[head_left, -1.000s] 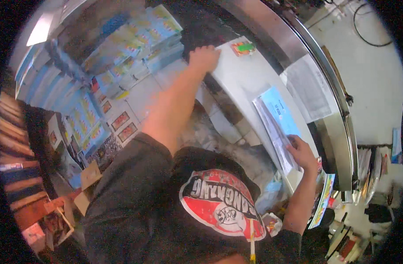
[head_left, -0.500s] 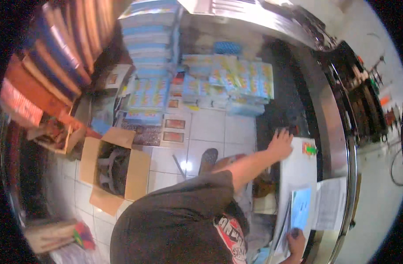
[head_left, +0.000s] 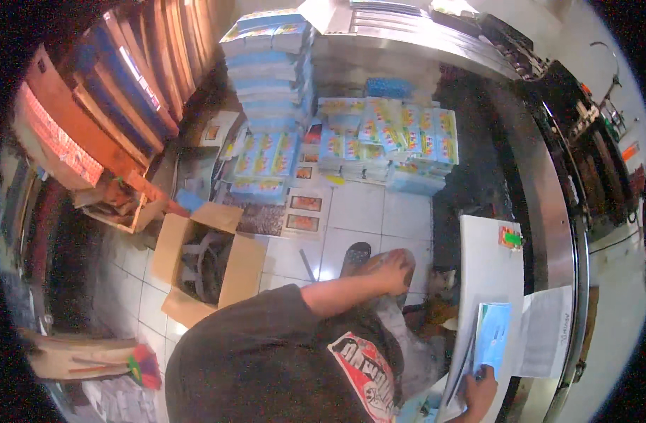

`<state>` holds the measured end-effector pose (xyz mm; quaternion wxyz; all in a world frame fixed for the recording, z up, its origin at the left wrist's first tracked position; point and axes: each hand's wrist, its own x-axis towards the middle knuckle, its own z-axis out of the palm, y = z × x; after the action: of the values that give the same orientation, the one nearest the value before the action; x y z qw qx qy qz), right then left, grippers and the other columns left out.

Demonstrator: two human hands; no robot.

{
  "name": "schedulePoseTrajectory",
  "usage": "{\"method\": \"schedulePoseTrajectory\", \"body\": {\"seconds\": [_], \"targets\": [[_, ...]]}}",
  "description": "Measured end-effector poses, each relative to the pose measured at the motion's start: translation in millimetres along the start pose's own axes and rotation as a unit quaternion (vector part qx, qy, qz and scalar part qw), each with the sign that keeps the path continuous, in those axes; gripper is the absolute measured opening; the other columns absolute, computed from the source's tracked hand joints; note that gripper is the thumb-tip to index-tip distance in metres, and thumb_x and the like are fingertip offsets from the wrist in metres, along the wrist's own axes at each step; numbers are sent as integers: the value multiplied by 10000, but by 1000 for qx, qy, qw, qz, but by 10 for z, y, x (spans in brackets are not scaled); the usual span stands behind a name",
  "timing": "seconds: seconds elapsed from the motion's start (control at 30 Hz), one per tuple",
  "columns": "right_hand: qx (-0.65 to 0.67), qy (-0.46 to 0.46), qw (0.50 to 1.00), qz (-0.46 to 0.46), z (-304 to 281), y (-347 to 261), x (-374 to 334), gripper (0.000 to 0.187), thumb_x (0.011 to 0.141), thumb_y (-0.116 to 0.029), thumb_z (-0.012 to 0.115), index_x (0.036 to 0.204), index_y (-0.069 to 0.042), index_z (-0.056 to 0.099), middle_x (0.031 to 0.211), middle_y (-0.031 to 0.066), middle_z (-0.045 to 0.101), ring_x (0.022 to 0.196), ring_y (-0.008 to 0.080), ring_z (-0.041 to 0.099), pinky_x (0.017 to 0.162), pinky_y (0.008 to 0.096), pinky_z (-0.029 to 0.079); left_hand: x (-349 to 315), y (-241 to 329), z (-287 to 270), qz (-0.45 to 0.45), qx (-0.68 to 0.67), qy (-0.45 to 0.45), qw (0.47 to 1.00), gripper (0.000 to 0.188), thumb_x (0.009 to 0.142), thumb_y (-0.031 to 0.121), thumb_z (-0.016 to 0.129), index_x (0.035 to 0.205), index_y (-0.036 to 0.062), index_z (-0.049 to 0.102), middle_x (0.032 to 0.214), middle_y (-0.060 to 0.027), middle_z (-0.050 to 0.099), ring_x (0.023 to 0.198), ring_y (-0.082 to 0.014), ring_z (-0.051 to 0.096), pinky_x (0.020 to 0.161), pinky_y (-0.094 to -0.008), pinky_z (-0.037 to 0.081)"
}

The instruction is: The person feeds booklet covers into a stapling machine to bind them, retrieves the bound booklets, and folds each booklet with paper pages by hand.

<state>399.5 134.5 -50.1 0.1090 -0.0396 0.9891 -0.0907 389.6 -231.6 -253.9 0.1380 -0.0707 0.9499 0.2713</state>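
My right hand (head_left: 482,387), at the lower right, is closed on the lower end of a light blue printed booklet (head_left: 493,335). The booklet lies along a narrow white tabletop (head_left: 488,271), with other sheets partly under it. My left hand (head_left: 392,273) lies over my lower leg or foot near the middle, fingers laid on it and nothing seen in them. Grey cloth or plastic (head_left: 407,345) hangs below that hand. Beside it, a dark shoe (head_left: 357,255) stands on the tiles.
Blue printed booklets stand in a tall stack (head_left: 270,77) and lower piles (head_left: 407,137) at the back. An open cardboard box (head_left: 240,271) sits left of me. Large boards (head_left: 118,84) lean at far left. A printed sheet (head_left: 541,331) lies right of the white tabletop.
My left hand has left the far end of the white tabletop and moved left and down onto my leg or foot. My right hand stays at the booklet. The whole view has shifted slightly.
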Motion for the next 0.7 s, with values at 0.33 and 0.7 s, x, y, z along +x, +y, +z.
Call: {"method": "schedulePoseTrajectory", "body": {"seconds": [0.33,0.7], "targets": [[46,15,998,35,78,-29,-148,509,690,-187,764,1117,1,559,1025,244,655,970,430,620,843,443,487,92,384,-325,-25,67,23,997,693,826,438,564,1416,133,365,1485,-294,203,1355,-508,216,1061,-605,268],[46,-9,997,56,-132,-192,-174,557,820,-480,635,1213,-91,566,1060,239,640,951,444,603,796,493,481,576,260,-133,-41,73,56,995,658,838,399,543,1413,127,379,1443,-337,255,1287,-504,330,995,-601,346]]}}
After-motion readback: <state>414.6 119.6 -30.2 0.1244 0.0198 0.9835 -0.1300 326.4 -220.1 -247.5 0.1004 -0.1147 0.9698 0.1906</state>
